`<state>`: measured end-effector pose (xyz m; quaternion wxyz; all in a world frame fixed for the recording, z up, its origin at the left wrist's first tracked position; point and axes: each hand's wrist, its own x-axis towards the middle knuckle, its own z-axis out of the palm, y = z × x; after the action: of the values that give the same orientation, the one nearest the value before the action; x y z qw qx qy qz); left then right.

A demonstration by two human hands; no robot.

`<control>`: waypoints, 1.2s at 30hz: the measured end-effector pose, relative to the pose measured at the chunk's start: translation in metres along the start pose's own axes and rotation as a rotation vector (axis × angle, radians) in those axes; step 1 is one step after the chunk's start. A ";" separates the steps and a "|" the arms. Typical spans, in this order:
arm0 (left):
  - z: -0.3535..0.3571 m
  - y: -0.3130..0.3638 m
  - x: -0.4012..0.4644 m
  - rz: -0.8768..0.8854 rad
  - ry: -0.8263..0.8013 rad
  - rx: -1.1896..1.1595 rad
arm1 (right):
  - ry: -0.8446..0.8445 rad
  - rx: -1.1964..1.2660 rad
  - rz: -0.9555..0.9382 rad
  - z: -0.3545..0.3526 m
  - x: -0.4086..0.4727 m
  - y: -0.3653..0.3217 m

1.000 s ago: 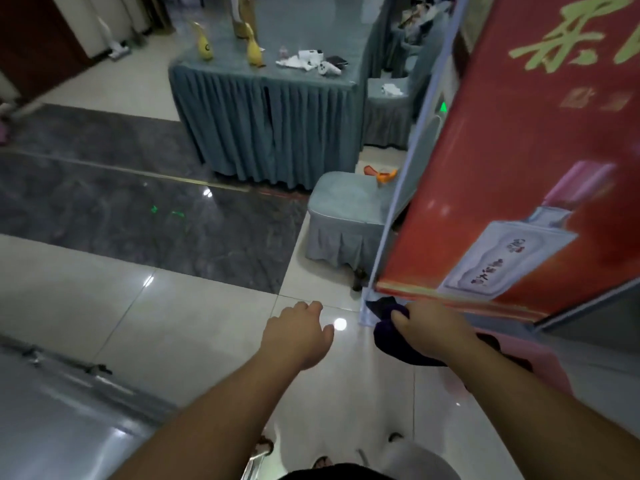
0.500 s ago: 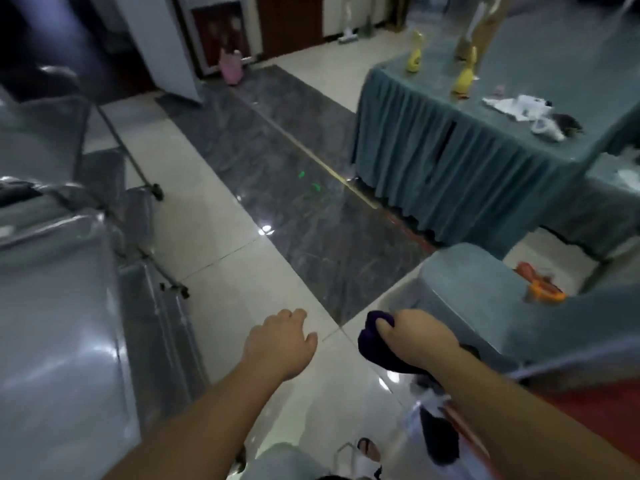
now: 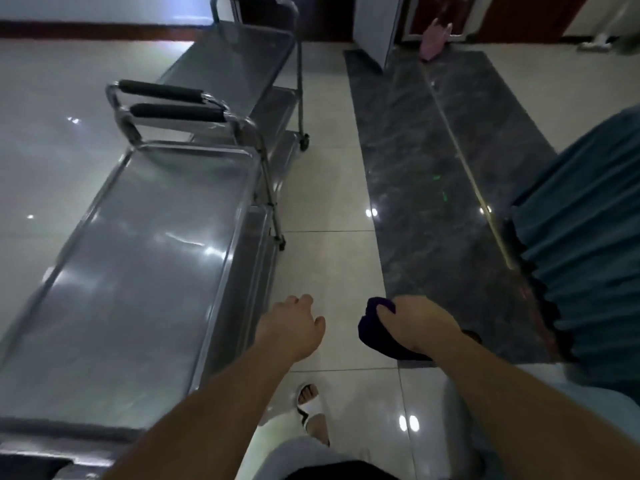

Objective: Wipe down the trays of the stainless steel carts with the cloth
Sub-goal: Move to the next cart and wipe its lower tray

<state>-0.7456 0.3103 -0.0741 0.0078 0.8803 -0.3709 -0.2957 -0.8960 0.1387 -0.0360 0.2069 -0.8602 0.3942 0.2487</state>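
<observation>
Two stainless steel carts stand in a row on my left. The near cart's top tray [image 3: 131, 278] is bare and shiny, with black-padded handles [image 3: 173, 112] at its far end. Beyond it stands the far cart [image 3: 235, 60], whose lower shelves show below its top tray. My right hand [image 3: 415, 327] grips a bunched dark purple cloth [image 3: 372, 329] in the air over the floor, right of the near cart. My left hand [image 3: 294, 323] hangs empty with loosely curled fingers, just beside the near tray's right edge, not touching it.
Glossy tiled floor with a dark marble strip [image 3: 436, 188] runs ahead on the right. A table with a teal pleated skirt [image 3: 588, 244] borders the right side. A pink object [image 3: 433, 39] lies far ahead by a white panel. My sandalled feet [image 3: 311, 407] show below.
The view has swung left from the teal table and red banner to the two carts. Both hands kept their pose; the right still holds the cloth.
</observation>
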 end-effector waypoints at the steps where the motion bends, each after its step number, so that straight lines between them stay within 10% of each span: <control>1: -0.006 -0.005 0.008 -0.014 -0.003 -0.015 | -0.026 -0.022 -0.017 -0.004 0.012 -0.010; 19: -0.042 -0.091 0.071 -0.556 0.120 -0.370 | -0.158 -0.404 -0.566 -0.061 0.202 -0.195; 36: 0.086 0.006 0.022 -1.234 0.071 -0.880 | -0.492 -0.922 -0.983 0.026 0.244 -0.206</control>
<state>-0.7826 0.3089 -0.1549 0.2034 0.8528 0.3414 -0.3387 -0.6036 0.1368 -0.1676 -0.0066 -0.8570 -0.2422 0.4548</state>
